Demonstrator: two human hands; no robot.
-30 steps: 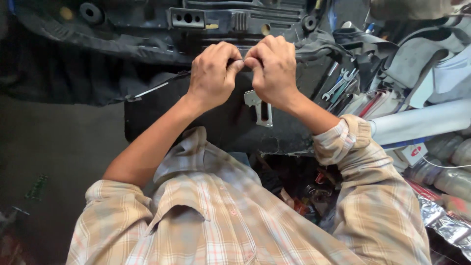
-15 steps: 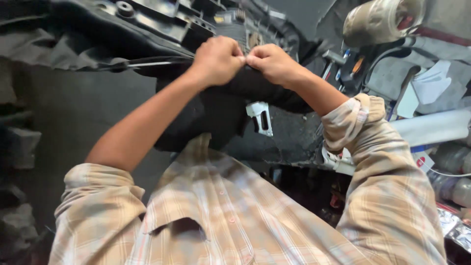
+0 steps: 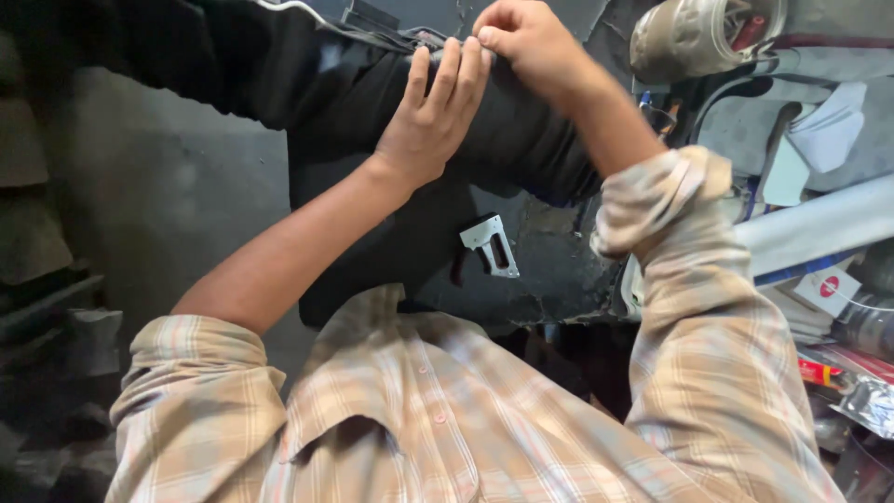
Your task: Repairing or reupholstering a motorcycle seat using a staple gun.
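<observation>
Nearest the lens, bottom of the frame: plaid shirt [image 3: 447,419] in beige and pale orange, collar and small buttons showing, sleeves rolled at both arms.

Up from lower left, a bare forearm rising diagonally toward top centre. At its end, left hand [image 3: 430,116], fingers straight and together, palm pressed flat on black fabric [image 3: 521,140]. Flat against it, nothing pinched, not curled round anything.

Just right of it, at the top edge, right hand [image 3: 523,42], fingers curled tight, thumb tucked against the forefinger, pinching the fabric's upper edge where it meets a dark moulded part [image 3: 391,28]. Fingertips of the two hands touching or nearly so; hard to tell which.

Black fabric draped across the upper middle of the frame, stretched over a rounded form, running from upper left down to centre right, under both hands.

Below the fabric, centre frame: small metal staple gun [image 3: 491,245], silver, lying on a dark cracked surface [image 3: 549,270], apart from both hands.

Further off, right side: pale rolled material [image 3: 819,224] lying across, scraps of white paper [image 3: 819,130] above it, a grey-tan roll [image 3: 698,33] at upper right. Red and silver packets at the lower right edge. Left side in grey shadow, little to make out.
</observation>
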